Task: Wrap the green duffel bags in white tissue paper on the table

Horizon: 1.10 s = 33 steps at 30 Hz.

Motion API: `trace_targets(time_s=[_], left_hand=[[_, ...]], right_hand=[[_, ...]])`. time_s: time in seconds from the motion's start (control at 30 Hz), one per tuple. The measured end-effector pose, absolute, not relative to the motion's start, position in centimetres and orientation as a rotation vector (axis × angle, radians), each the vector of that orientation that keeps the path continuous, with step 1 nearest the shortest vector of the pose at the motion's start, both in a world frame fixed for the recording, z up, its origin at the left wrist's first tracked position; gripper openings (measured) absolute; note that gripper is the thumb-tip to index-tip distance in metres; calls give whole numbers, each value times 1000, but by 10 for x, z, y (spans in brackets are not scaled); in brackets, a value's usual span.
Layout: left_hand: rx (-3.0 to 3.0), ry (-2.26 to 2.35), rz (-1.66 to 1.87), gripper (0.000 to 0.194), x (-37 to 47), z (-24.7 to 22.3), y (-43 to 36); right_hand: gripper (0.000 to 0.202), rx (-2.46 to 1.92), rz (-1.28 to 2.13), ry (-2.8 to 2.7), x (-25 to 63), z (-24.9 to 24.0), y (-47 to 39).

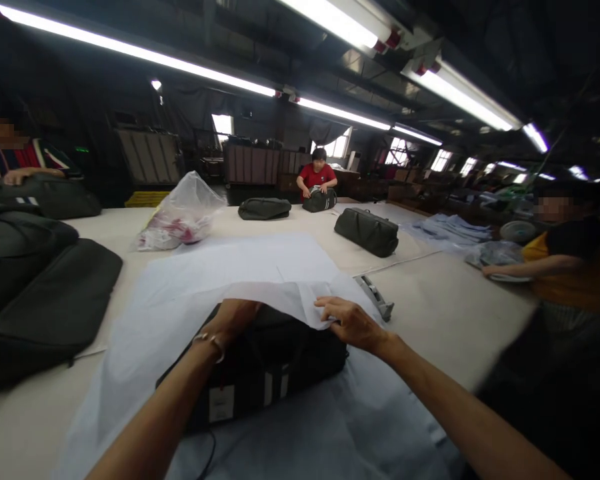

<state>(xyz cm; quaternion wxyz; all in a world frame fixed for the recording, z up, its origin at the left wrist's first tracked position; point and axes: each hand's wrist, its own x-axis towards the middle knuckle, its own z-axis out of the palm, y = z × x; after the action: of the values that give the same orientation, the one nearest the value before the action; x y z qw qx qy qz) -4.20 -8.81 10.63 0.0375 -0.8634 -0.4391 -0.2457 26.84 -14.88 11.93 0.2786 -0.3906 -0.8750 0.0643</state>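
Note:
A black duffel bag (250, 383) with two white stripes and a white hang tag (221, 403) lies in front of me on thin white wrapping sheets (240, 260). My right hand (353, 323) pinches the edge of a sheet, which is raised over the bag's far side. My left hand (237, 317) reaches over the top of the bag. Its fingers are hidden under the lifted sheet, so what they do cannot be seen. A bracelet circles the left wrist.
Dark bags (45, 287) are piled at the left. Across the table (440, 313) are a clear plastic bag (180, 213), more dark bags (366, 231) and a grey tape dispenser (374, 297). Other people work at the left, far side and right, where blue-white sheets (445, 230) lie.

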Motion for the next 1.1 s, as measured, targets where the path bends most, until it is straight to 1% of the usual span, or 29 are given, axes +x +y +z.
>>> trace_targets(time_s=[0.03,0.1,0.13,0.2,0.23,0.27,0.4,0.5,0.6,0.67,0.73,0.8,0.83,0.93,0.97,1.0,1.03,1.1], left_hand=[[-2616,-1304,-777,27,-48,104,-102],[-2404,-1192,-942,24,-64,97,-126],[-2245,-1152,-1039,30,-73,93,-135],[-1986,-1173,-1135,54,-92,87,-145],[-1938,-1236,-1121,64,-101,85,-145],[-1934,-1303,-1085,70,-109,84,-144],[-1937,-1447,-1027,73,-139,90,-133],[-1859,-1516,-1035,81,-163,101,-128],[-2000,-1464,-875,90,-184,116,-120],[-2161,-1350,-708,91,-191,129,-111],[-2299,-1235,-566,90,-191,143,-99],[-2404,-1164,-465,82,-187,156,-91],[-2453,-1149,-415,72,-186,161,-88],[-2560,-1134,-232,27,-186,167,-95],[-2558,-1128,-198,23,-189,166,-103],[-2535,-1118,-202,25,-193,163,-113],[-2496,-1108,-254,29,-199,159,-124],[-2423,-1092,-484,31,-212,143,-148]], right_hand=[[35,-1023,174,-2355,271,119,-147],[35,-977,181,-2366,275,120,-144],[35,-957,184,-2376,277,120,-143],[36,-933,183,-2403,280,119,-142],[37,-932,180,-2420,280,119,-143],[38,-937,175,-2438,281,120,-143],[40,-946,162,-2493,278,125,-146],[37,-926,152,-2519,278,132,-146],[32,-936,149,-2534,281,138,-144],[33,-958,174,-2548,284,142,-141],[35,-974,219,-2557,286,146,-139],[33,-972,269,-2565,286,151,-138],[31,-968,284,-2571,286,154,-137],[26,-956,252,-2597,284,162,-138],[25,-954,230,-2604,284,163,-139],[26,-950,209,-2610,285,163,-140],[28,-942,188,-2617,286,161,-142],[32,-920,127,-2630,289,152,-147]])
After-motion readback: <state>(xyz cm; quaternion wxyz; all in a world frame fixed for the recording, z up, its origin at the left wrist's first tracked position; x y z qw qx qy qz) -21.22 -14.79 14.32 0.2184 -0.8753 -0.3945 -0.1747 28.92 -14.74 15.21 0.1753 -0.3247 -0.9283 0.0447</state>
